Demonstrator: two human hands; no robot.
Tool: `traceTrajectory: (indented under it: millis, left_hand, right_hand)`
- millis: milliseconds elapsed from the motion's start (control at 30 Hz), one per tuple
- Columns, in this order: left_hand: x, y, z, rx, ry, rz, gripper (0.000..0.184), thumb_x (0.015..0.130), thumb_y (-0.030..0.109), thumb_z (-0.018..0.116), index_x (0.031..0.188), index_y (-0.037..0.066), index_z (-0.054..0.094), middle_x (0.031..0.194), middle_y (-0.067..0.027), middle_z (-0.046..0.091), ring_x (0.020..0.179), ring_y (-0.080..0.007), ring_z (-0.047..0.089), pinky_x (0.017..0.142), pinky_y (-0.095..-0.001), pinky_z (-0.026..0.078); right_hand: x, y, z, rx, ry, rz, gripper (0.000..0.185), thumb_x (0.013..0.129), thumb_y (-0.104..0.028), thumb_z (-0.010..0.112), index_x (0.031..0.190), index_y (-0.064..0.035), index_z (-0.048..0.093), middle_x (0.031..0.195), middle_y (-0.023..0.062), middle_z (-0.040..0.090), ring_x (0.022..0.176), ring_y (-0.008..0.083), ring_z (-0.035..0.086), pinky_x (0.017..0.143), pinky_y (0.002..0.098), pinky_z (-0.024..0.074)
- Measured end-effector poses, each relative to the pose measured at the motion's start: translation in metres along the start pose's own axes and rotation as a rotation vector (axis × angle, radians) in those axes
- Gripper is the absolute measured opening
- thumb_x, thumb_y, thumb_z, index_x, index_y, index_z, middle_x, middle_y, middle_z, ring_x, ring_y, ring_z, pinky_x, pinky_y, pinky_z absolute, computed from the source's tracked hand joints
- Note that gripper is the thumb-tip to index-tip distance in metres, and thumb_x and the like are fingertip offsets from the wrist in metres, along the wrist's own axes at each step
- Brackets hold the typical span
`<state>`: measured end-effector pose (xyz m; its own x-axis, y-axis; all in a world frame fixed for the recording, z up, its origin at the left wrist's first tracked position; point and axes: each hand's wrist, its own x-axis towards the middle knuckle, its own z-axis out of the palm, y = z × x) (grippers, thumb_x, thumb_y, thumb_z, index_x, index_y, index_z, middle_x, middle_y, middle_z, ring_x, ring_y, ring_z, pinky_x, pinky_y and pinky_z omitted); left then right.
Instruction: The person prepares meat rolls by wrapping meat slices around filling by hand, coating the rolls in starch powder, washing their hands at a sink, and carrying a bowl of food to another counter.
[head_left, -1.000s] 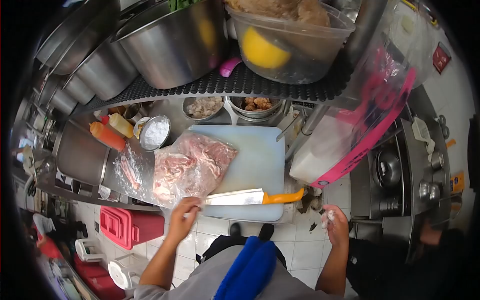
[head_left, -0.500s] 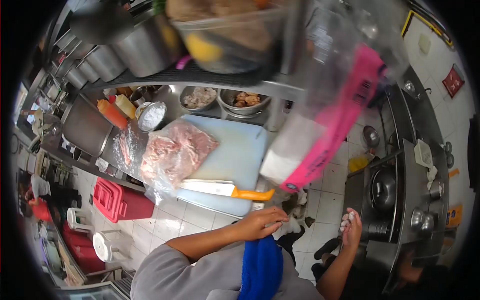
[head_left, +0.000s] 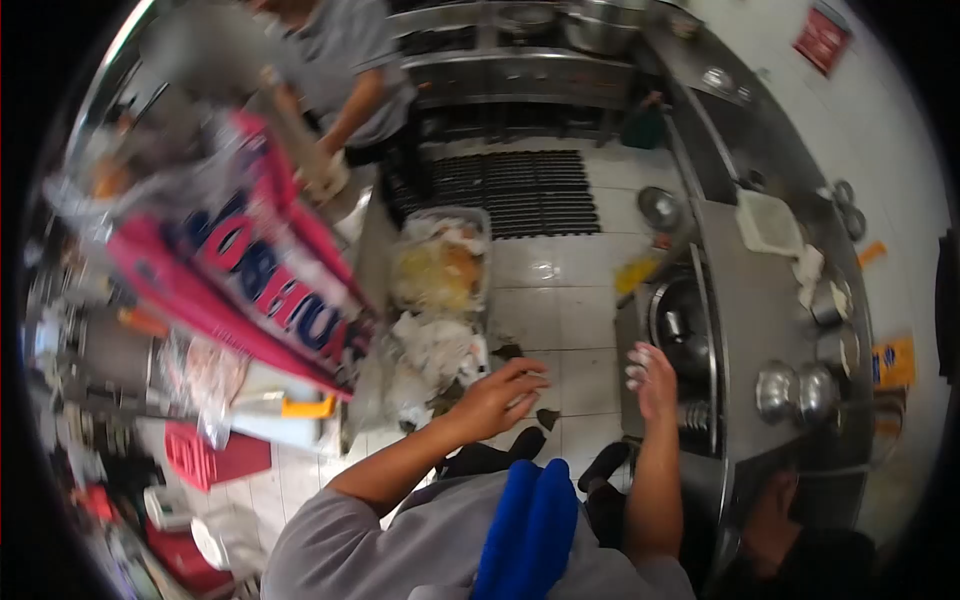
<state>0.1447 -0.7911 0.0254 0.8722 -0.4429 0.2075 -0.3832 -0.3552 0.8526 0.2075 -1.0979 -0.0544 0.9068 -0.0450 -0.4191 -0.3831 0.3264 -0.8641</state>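
Note:
My left hand is in front of my body with its fingers loosely bent and apart, holding nothing. Nearest to it are a crumpled white bag and dark scraps on the floor. My right hand is raised by the right-hand counter, also holding nothing, its fingers open and white at the tips. At the left, a knife with a yellow handle lies on a pale cutting board, beside raw meat in a clear plastic bag. A large pink and white printed plastic bag covers part of the board.
A bin of waste stands on the tiled floor ahead. Beyond it are a black slatted mat and another person at the counter. A steel counter with metal bowls runs along the right. A red lidded bin stands at left.
My view has turned right, so the board, meat and pink bag sit further left. The other person and the floor mat have come into view. Both hands remain free of objects.

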Motion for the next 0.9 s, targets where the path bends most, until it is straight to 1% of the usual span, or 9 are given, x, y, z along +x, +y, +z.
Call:
traceTrajectory:
  millis: [133, 200, 333, 433, 467, 567, 700, 833, 900]
  left_hand:
    - [0.036, -0.006, 0.009, 0.072, 0.054, -0.001, 0.025, 0.085, 0.002, 0.061, 0.110, 0.006, 0.064, 0.123, -0.0112, 0.054, 0.106, -0.0270, 0.059, 0.088, -0.0351, 0.049]
    - [0.053, -0.004, 0.008, 0.037, 0.076, -0.132, 0.023, 0.085, 0.002, 0.061, 0.107, 0.005, 0.065, 0.122, -0.0115, 0.055, 0.108, -0.0262, 0.057, 0.091, -0.0341, 0.046]
    - [0.103, -0.016, 0.005, 0.097, 0.102, -0.046, 0.021, 0.086, 0.003, 0.061, 0.107, 0.005, 0.065, 0.122, -0.0123, 0.054, 0.107, -0.0260, 0.057, 0.090, -0.0343, 0.046]
    - [0.147, -0.036, 0.000, 0.170, 0.114, -0.018, 0.021, 0.086, 0.002, 0.060, 0.106, 0.003, 0.065, 0.122, -0.0119, 0.052, 0.089, -0.0233, 0.064, 0.075, -0.0316, 0.052]
    - [0.163, -0.045, -0.001, 0.123, 0.123, -0.026, 0.021, 0.085, 0.001, 0.060, 0.106, 0.002, 0.065, 0.122, -0.0130, 0.052, 0.092, -0.0244, 0.063, 0.076, -0.0315, 0.051]
    - [0.222, -0.085, -0.012, 0.125, 0.161, 0.030, 0.020, 0.085, 0.000, 0.060, 0.104, 0.002, 0.065, 0.121, -0.0137, 0.053, 0.094, -0.0252, 0.062, 0.076, -0.0316, 0.051]
    - [0.320, -0.162, -0.035, 0.174, 0.137, -0.005, 0.019, 0.083, -0.002, 0.061, 0.101, 0.003, 0.065, 0.121, -0.0146, 0.054, 0.092, -0.0246, 0.062, 0.076, -0.0307, 0.051]
    - [0.434, -0.179, -0.072, 0.123, 0.108, -0.010, 0.021, 0.082, -0.003, 0.060, 0.102, 0.003, 0.064, 0.121, -0.0150, 0.054, 0.089, -0.0237, 0.063, 0.075, -0.0302, 0.051]
    - [0.487, -0.182, -0.090, 0.149, 0.113, 0.054, 0.022, 0.083, -0.004, 0.060, 0.103, 0.002, 0.063, 0.122, -0.0154, 0.053, 0.089, -0.0231, 0.063, 0.075, -0.0307, 0.051]
  right_hand:
    - [0.028, -0.023, 0.004, 0.013, -0.047, -0.030, 0.032, 0.096, -0.025, 0.054, 0.122, -0.0076, 0.052, 0.106, 0.0041, 0.061, 0.077, 0.0133, 0.060, 0.059, 0.0256, 0.0470]
    - [0.043, -0.039, 0.016, 0.041, -0.063, -0.022, 0.030, 0.094, -0.023, 0.055, 0.120, -0.0085, 0.054, 0.106, 0.0037, 0.061, 0.078, 0.0132, 0.061, 0.060, 0.0270, 0.0491]
    - [0.081, -0.066, 0.029, 0.083, -0.194, 0.048, 0.027, 0.093, -0.021, 0.055, 0.117, -0.0095, 0.055, 0.104, 0.0030, 0.062, 0.077, 0.0119, 0.061, 0.062, 0.0267, 0.0500]
    - [0.126, -0.081, 0.035, 0.073, -0.246, 0.091, 0.026, 0.093, -0.022, 0.055, 0.116, -0.0097, 0.056, 0.101, 0.0021, 0.063, 0.076, 0.0108, 0.060, 0.063, 0.0245, 0.0482]
    - [0.144, -0.087, 0.037, 0.076, -0.268, 0.084, 0.025, 0.094, -0.023, 0.055, 0.115, -0.0097, 0.056, 0.099, 0.0019, 0.064, 0.075, 0.0101, 0.059, 0.063, 0.0230, 0.0467]
    - [0.215, -0.107, 0.043, 0.112, -0.280, 0.059, 0.025, 0.093, -0.024, 0.056, 0.115, -0.0104, 0.057, 0.100, 0.0020, 0.064, 0.075, 0.0099, 0.059, 0.063, 0.0231, 0.0464]
    - [0.333, -0.164, 0.051, 0.090, -0.222, 0.059, 0.026, 0.093, -0.025, 0.057, 0.116, -0.0116, 0.057, 0.100, 0.0013, 0.065, 0.076, 0.0098, 0.059, 0.065, 0.0244, 0.0461]
    - [0.458, -0.216, 0.037, 0.222, -0.098, 0.012, 0.025, 0.093, -0.025, 0.056, 0.115, -0.0127, 0.059, 0.101, 0.0024, 0.067, 0.075, 0.0109, 0.059, 0.063, 0.0243, 0.0456]
    - [0.498, -0.256, 0.026, 0.277, -0.062, -0.101, 0.023, 0.094, -0.023, 0.055, 0.113, -0.0114, 0.059, 0.097, 0.0028, 0.066, 0.072, 0.0119, 0.060, 0.061, 0.0249, 0.0466]
